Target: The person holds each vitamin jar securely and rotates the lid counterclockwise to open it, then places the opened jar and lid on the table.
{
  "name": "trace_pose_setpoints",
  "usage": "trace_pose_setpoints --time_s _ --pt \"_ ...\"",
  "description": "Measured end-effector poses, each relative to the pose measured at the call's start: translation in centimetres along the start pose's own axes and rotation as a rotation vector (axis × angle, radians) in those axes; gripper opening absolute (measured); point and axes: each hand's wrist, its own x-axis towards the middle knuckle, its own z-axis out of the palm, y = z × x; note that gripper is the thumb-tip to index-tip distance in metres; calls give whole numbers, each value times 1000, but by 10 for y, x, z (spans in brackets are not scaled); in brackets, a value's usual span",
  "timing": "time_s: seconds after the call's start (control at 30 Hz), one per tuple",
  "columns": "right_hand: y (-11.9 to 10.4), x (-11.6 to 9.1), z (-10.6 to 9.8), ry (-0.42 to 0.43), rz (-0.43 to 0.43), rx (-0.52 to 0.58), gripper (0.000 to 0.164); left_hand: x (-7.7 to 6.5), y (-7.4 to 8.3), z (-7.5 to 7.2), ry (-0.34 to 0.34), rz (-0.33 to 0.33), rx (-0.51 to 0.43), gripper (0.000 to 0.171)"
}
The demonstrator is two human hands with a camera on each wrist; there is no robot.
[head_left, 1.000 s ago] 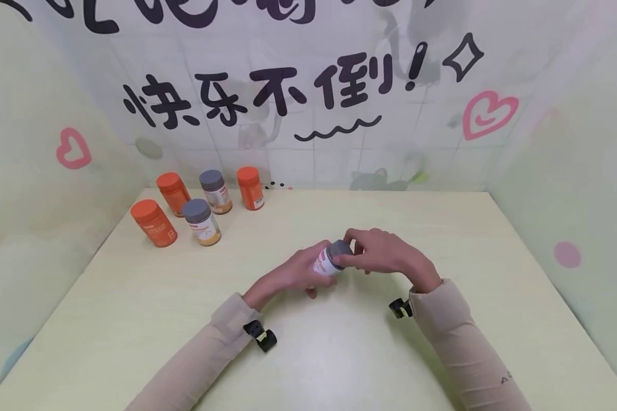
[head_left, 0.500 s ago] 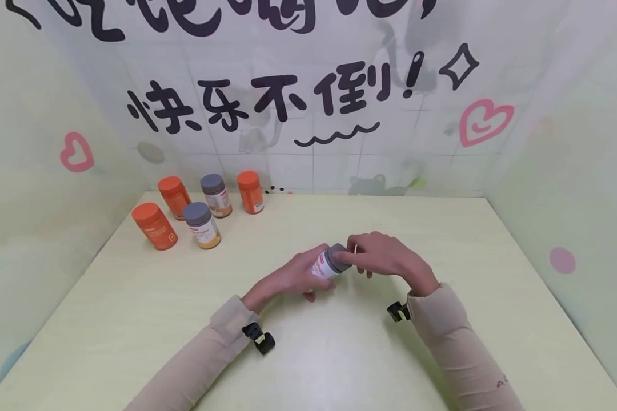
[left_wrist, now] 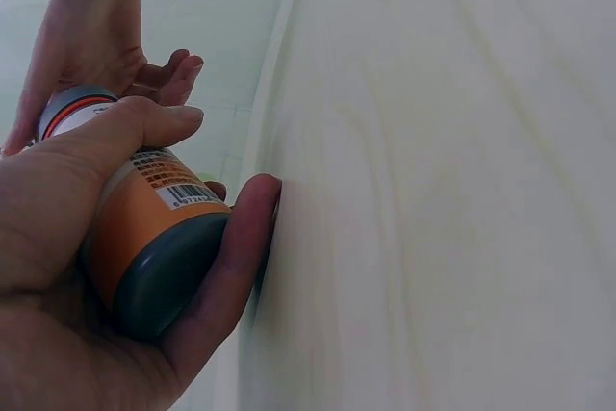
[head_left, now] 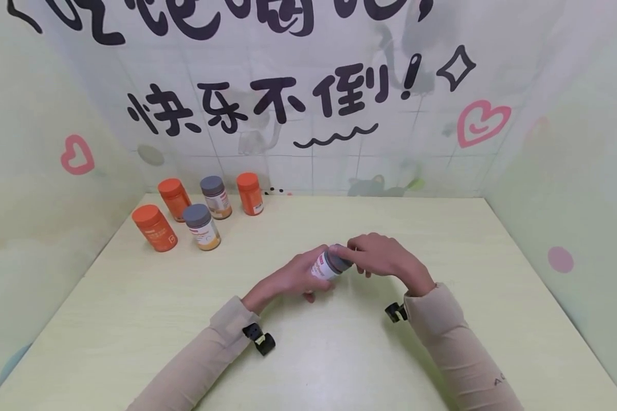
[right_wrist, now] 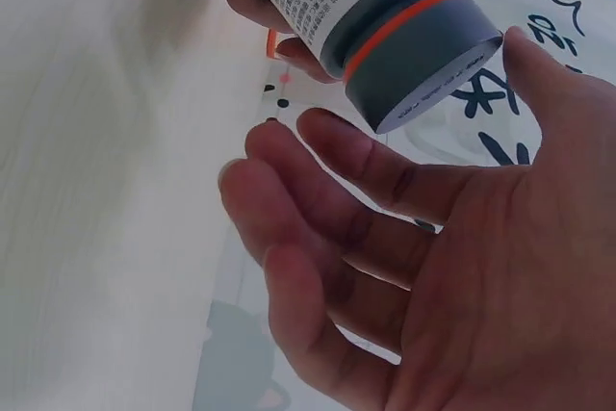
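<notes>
A supplement jar (head_left: pixel 321 267) with a white and orange label is tilted above the table, its grey lid (right_wrist: pixel 428 60) towards the right. My left hand (head_left: pixel 295 273) grips it round the body; the dark base (left_wrist: pixel 173 271) shows by the palm in the left wrist view. An orange band (right_wrist: pixel 399 31) rings the jar at the lid's edge. My right hand (head_left: pixel 383 255) is at the lid, its thumb (right_wrist: pixel 539 69) right at the rim. Its other fingers are loosely bent, with a gap between them and the lid in the right wrist view.
At the table's back left stand orange jars (head_left: pixel 155 228) (head_left: pixel 175 200) (head_left: pixel 249 194) and two grey-lidded jars (head_left: pixel 203 228) (head_left: pixel 216 198). A printed wall sheet (head_left: pixel 308 165) rises behind the pale table (head_left: pixel 308 354), with side walls left and right.
My right thumb has shifted on the lid, from its near edge to across its top. The left hand keeps its grip on the jar; the view has tilted slightly.
</notes>
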Motion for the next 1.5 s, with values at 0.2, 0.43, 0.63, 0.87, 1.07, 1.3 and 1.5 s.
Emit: trace_pose_setpoints --time_s 0.2,0.43,0.63,0.87,1.07,1.3,1.5 --pt "1 1 -2 -8 -23 7 53 -1 0 0 1 13 -1 48" --pt "2 0 -5 -70 -52 100 43 0 -2 1 -7 11 -3 47" --pt "3 -3 -8 -108 -83 153 46 1 -2 1 -5 10 4 49" --pt "2 -2 -6 -27 -7 42 54 2 -4 1 -6 17 6 50" --pt "2 -1 -4 -32 -22 31 53 2 -5 1 -9 17 2 49" --pt "4 -1 -7 -83 -75 111 45 2 -4 1 -10 17 1 49" --pt "3 -1 -8 -72 -99 129 46 2 -4 0 -1 10 14 50"
